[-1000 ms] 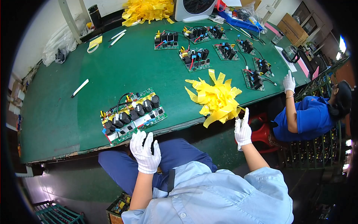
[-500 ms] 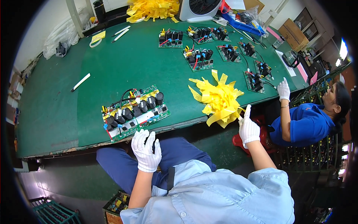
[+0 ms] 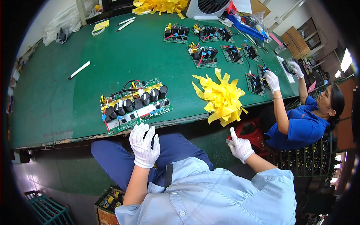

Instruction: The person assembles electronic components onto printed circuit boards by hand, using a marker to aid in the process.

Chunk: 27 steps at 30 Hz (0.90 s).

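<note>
A green circuit board (image 3: 135,106) with a row of black cylindrical capacitors, yellow parts and a white strip lies at the table's front edge. My left hand (image 3: 144,146), in a white striped glove, is at the board's near edge, its fingers apart and slightly bent, holding nothing visible. Off the table edge, below the heap of yellow tape strips (image 3: 221,98), is my right hand (image 3: 240,145), also gloved. Its index finger stretches upward, apart from the thumb; the other fingers are partly hidden. I see nothing clearly held in it.
Several smaller circuit boards (image 3: 202,56) stand at the back right. A co-worker in a blue shirt (image 3: 303,123) sits at the right, gloved hands over boards there. A fan (image 3: 208,9), more yellow strips (image 3: 159,6) and a white pen-like tool (image 3: 79,70) are on the table.
My right hand has drawn back from the yellow strips toward me, past the table edge. My left hand stays near the board. The co-worker's hand has reached a board at the right.
</note>
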Each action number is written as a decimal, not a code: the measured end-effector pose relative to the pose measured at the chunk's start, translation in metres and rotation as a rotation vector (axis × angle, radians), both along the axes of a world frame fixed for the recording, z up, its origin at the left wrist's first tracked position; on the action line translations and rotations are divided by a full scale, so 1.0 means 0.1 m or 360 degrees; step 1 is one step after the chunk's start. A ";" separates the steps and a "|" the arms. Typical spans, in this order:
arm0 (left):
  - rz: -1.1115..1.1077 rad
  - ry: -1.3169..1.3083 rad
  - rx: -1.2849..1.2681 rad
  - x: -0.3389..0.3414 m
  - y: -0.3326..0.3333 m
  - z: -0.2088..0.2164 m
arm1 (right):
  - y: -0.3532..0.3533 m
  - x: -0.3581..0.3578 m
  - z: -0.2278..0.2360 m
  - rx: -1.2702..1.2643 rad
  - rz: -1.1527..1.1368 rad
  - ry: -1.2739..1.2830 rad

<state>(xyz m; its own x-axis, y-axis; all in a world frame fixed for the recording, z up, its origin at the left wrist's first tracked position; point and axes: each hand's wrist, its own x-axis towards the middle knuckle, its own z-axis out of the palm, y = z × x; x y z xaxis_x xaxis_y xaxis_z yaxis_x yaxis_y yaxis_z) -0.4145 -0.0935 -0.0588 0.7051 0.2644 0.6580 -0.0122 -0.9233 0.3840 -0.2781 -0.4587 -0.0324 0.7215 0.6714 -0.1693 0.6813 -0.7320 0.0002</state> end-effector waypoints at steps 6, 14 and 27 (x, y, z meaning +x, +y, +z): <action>0.0024 -0.0161 0.0052 -0.03 0.14 0.13 | 0.29 -0.22 -0.02 0.0345 0.0120 0.0273; 0.0264 0.0330 0.0360 -0.06 0.71 0.58 | 1.24 -0.02 0.06 0.0906 0.0441 0.0274; -0.0049 0.0961 0.0534 0.15 1.06 0.75 | 2.62 0.42 0.60 0.1371 0.1030 -0.0055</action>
<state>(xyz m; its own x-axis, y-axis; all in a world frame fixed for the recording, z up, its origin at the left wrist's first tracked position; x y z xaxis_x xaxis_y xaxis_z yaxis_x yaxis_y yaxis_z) -0.3996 0.0127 0.0161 0.9776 0.0892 0.1906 0.0859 -0.9960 0.0255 -0.2356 -0.1971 0.0277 0.1817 0.8108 0.5564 0.9486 0.0046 -0.3165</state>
